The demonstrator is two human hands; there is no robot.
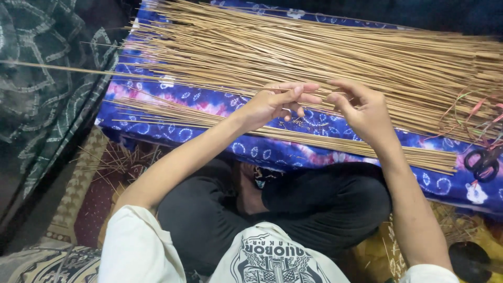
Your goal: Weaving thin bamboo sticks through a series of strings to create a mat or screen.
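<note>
A large pile of thin tan sticks [314, 57] lies spread over a blue and purple patterned cloth [209, 102]. A smaller bundle of sticks [173, 116] runs along the cloth's near edge. My left hand [277, 102] hovers over the cloth with its fingers pinched on a thin stick that stretches away to the left. My right hand [364, 110] sits just to its right, fingers curled toward the left hand's fingertips. Whether the right hand touches the same stick I cannot tell. My crossed legs in black trousers [314, 204] lie below the cloth.
Black-handled scissors [483, 162] rest on the cloth at the right, beside coloured strings [471, 112]. Loose stick scraps [112, 162] litter the patterned mat at the left. A dark green patterned fabric [47, 89] hangs at the far left. A dark round object [469, 259] sits bottom right.
</note>
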